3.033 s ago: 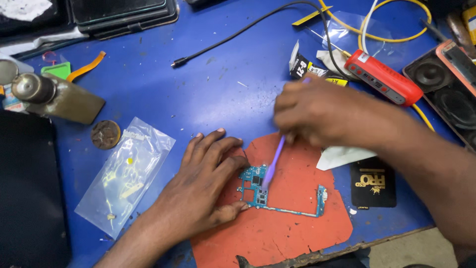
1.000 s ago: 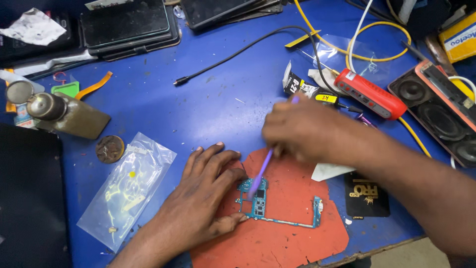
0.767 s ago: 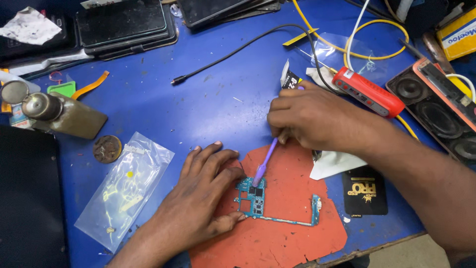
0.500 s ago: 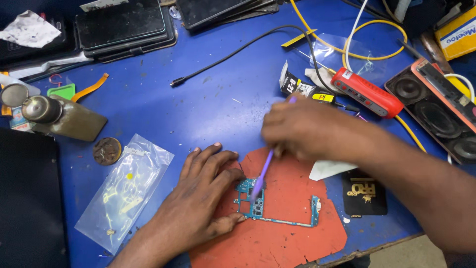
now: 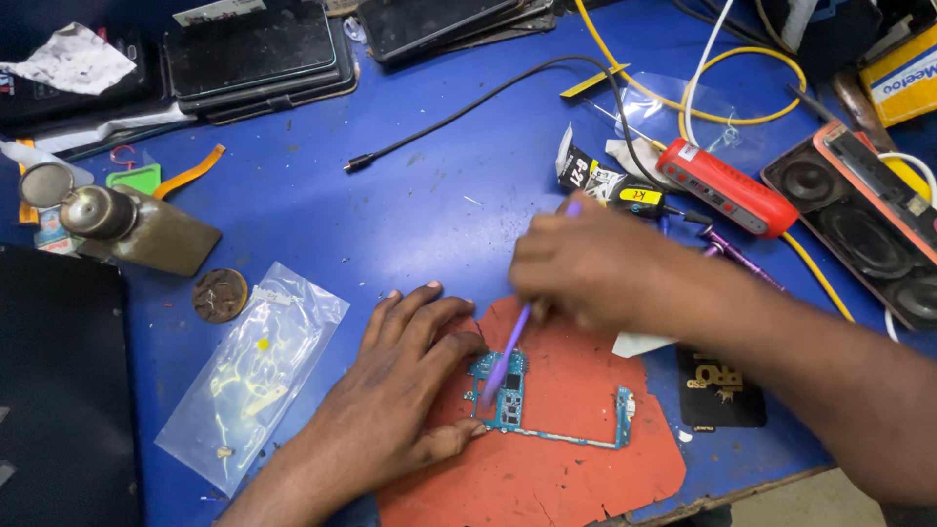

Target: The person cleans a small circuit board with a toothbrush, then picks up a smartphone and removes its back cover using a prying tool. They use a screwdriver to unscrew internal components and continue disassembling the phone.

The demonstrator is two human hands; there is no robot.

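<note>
A teal circuit board [image 5: 508, 390] lies flat on a red work mat [image 5: 576, 459] at about 6 o'clock on the blue desk [image 5: 410, 215], with a thin frame arm of the board running off toward 3 o'clock along the mat. The left hand [image 5: 390, 410] lies palm down across the mat's 9 o'clock edge, fingers [image 5: 429, 322] spread and flat, gripping nothing, with the thumb tip pressed against the board's near left corner and the forefinger touching its upper left edge. The right hand [image 5: 595, 273] hovers at 1 o'clock from the board, its fingers closed around a purple brush [image 5: 508, 353] that slants down toward 7 o'clock, its tip meeting the top of the board. A clear plastic bag [image 5: 256, 371] with small parts lies at 9 o'clock from the left hand, and a round brown disc [image 5: 221, 295] sits just beyond it near a brass-coloured dispenser bottle [image 5: 137, 226]. At 1 o'clock from the right hand lies a red tool [image 5: 727, 187], with a yellow cable [image 5: 703, 107] looping behind it. A black cable [image 5: 468, 102] runs across the desk toward 12 o'clock, and a small black card [image 5: 720, 390] sits just beside the mat's 3 o'clock edge.
</note>
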